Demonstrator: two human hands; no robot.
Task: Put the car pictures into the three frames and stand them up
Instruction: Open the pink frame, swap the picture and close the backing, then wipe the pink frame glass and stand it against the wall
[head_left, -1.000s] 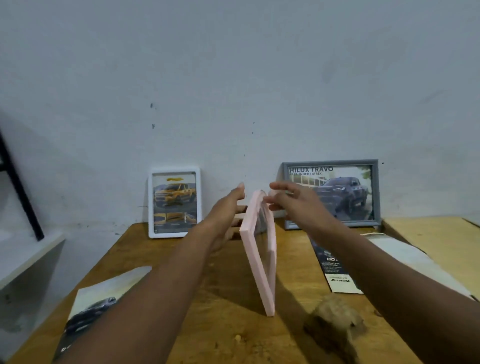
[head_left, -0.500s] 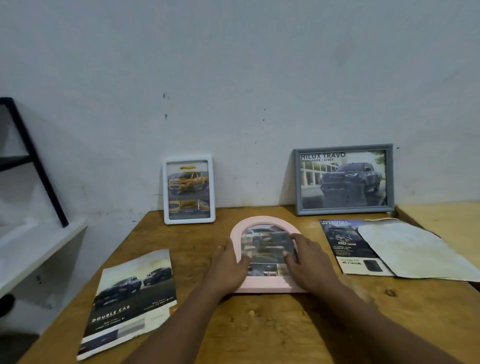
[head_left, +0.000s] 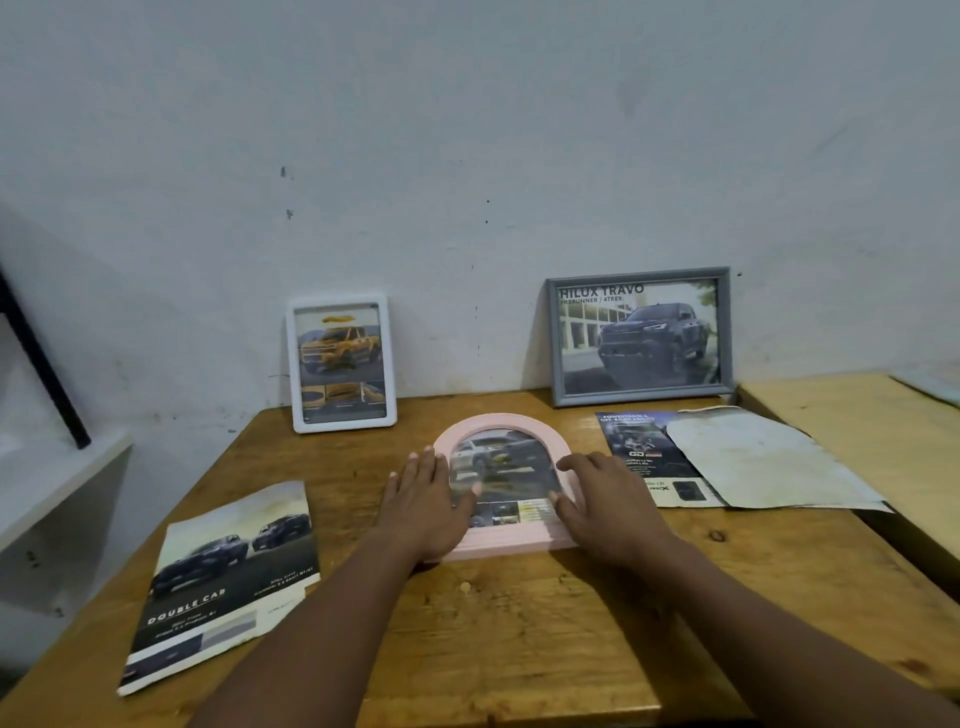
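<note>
found lying flat and face up near the middle of the table (head_left: 519, 649): pink frame (head_left: 501, 546), arched at the top, car picture already inside. pressed on either side by left hand (head_left: 426, 504) and right hand (head_left: 605, 501), both flat, fingers straight and spread, gripping nothing. likely light and stiff, but with a smooth clear front that could smudge or slip, perhaps crack if dropped. best taken by the thick side rims, thumbs in front, fingers under the back, then tipped up near the wall (head_left: 467, 156) between white frame (head_left: 292, 364) and grey frame (head_left: 554, 343), both standing there filled.
</note>
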